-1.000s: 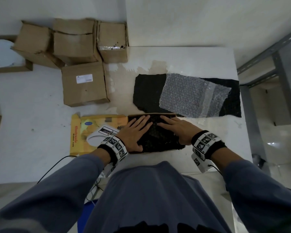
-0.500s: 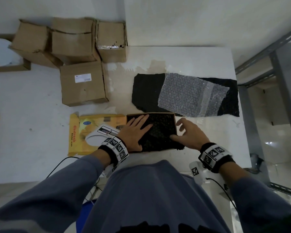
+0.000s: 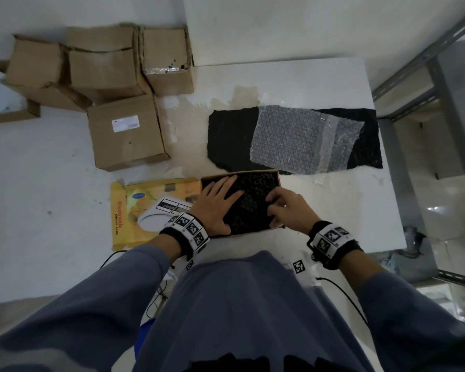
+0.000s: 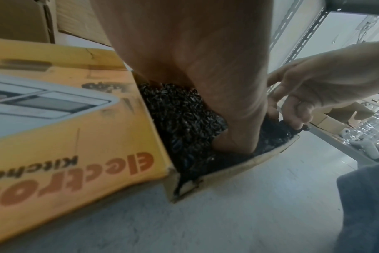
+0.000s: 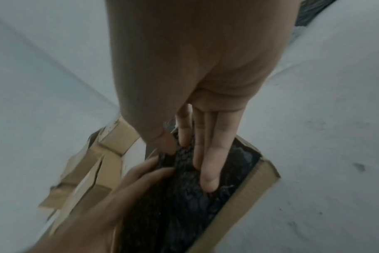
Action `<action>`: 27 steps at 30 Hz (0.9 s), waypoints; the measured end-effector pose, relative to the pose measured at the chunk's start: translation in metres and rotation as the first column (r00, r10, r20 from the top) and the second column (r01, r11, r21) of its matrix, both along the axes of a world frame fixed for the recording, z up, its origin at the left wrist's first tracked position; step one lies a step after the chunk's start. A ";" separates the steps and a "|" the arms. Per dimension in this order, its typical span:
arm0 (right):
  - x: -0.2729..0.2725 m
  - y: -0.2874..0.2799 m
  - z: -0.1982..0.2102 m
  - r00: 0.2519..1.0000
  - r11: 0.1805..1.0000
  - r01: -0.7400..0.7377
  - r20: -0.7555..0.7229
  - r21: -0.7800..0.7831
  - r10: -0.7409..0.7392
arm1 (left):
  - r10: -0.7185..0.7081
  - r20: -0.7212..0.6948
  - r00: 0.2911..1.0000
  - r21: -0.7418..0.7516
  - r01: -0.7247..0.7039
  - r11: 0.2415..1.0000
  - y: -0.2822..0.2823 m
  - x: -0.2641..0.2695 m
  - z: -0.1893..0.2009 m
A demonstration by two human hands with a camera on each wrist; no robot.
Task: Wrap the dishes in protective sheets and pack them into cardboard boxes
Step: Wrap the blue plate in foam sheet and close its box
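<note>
**Tucking the black wrap into the open box**

Pressing down, our left hand (image 3: 217, 208) lies flat, fingers straight, on the black bubble-wrapped bundle (image 3: 249, 202) inside the open cardboard box (image 3: 278, 176) at the table's near edge. Our right hand (image 3: 289, 209) curls its fingertips (image 4: 296, 119) into the wrap at the box's right end, pinching it. Spare sheets (image 3: 293, 140) lie beyond.

Dim, flat indoor light; soft shadows; wide-angle bending at the edges; glare on the glossy floor at right; wrist views blurred, noisy
</note>
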State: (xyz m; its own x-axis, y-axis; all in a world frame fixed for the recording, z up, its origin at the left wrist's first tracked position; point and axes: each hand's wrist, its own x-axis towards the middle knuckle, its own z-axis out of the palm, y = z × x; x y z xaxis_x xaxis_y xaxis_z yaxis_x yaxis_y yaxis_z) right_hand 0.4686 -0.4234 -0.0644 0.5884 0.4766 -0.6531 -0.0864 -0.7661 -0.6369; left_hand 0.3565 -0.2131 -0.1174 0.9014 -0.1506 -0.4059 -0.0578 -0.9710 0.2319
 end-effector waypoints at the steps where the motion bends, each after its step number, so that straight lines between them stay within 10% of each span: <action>1: 0.002 -0.002 0.000 0.998 0.998 0.059 -0.001 0.029 -0.059 | 0.002 0.003 1.000 0.002 -0.002 1.000 0.000 0.000 -0.001; 5: 0.017 -0.018 -0.005 0.947 0.993 -0.114 0.301 -0.018 0.114 | 0.023 0.014 1.000 -0.022 -0.023 1.000 -0.001 -0.002 -0.004; 12: 0.013 -0.017 -0.005 0.684 0.770 -0.571 0.354 -0.284 0.638 | 0.023 0.013 1.000 -0.034 -0.022 0.999 0.000 -0.003 -0.005; 18: 0.006 -0.007 -0.010 0.486 0.645 -0.608 0.425 -0.464 0.763 | 0.019 0.017 1.000 -0.037 -0.018 0.999 0.000 -0.003 -0.007; 27: -0.009 0.006 -0.017 0.382 0.587 -0.580 0.448 -0.565 0.809 | 0.032 0.029 0.999 -0.020 -0.031 0.999 -0.002 -0.005 -0.007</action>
State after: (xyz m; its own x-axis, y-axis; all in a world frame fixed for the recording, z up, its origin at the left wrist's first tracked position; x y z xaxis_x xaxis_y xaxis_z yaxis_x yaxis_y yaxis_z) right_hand 0.4597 -0.4173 -0.0817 0.4178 0.7842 -0.4587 0.8697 -0.4913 -0.0478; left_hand 0.3511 -0.2151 -0.1246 0.9174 -0.1299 -0.3761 -0.0346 -0.9677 0.2496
